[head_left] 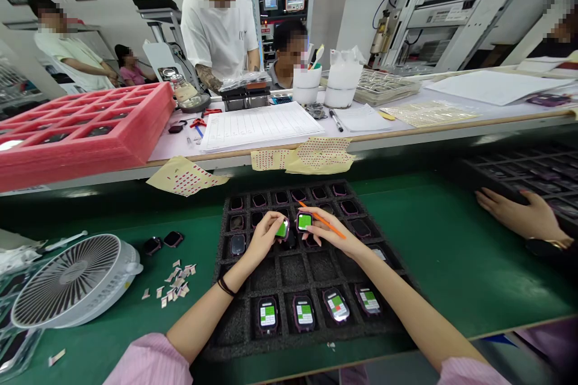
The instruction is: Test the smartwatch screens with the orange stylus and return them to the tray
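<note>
My left hand grips a small smartwatch body with a green-lit screen above a black foam tray. My right hand holds a thin orange pick across its fingers, and those fingers sit beside a second green-screened watch. Dark watches fill the tray's upper rows. Several more watches with lit screens, such as one at the lower left, lie in the bottom row. The tray's middle pockets show bare foam.
A co-worker's hand rests on a dark tray to the right. A white fan and scattered paper scraps lie on the green mat to the left. A raised bench behind holds a pink foam tray and papers.
</note>
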The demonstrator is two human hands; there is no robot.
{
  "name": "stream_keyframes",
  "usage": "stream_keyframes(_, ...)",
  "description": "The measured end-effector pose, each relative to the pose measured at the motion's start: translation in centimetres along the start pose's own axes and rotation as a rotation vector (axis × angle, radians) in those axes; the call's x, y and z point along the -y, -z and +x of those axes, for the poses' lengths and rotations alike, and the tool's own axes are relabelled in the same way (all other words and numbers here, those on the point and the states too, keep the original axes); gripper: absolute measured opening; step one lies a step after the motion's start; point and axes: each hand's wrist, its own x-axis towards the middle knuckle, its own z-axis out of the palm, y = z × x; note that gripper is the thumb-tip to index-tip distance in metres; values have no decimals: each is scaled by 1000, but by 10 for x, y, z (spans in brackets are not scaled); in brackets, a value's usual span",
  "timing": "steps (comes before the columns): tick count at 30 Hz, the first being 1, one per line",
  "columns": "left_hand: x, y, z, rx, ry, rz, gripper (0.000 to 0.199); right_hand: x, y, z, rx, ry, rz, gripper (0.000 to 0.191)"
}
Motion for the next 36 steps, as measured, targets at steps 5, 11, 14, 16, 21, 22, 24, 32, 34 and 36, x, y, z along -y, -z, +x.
stream_keyframes(5,-1,-1,0,7,1,6,43,-3,0,3,-102,-30,-20,49)
stream_keyframes(11,-1,0,0,18,-9,3,42,-1,0,3,-157,-25,-24,44)
stream_keyframes(14,-1,0,0,18,-20,5,42,2,-1,1,-163,-32,-4,39)
stream_keyframes(16,-1,0,-1,11,-34,10,42,3,-2,0,-176,-32,1,36)
stream_keyframes(21,0,1,-1,1,-22,20,41,5,-3,0,-253,-36,-6,33)
stream_keyframes(22,0,1,-1,3,-16,24,41,5,-3,0,-271,-42,-12,32)
stream_keyframes(24,0,2,-1,4,-10,32,39,5,-3,0,-303,-54,-22,30)
stream_keyframes(32,7,-4,-2,128,-191,91,53,3,-5,3,-294,-44,41,35)
stream_keyframes(34,7,-7,-4,135,-282,168,54,1,-8,5,-274,-44,34,37)
stream_keyframes(36,5,-7,-5,118,-390,300,46,-4,-11,6,-244,-36,16,40)
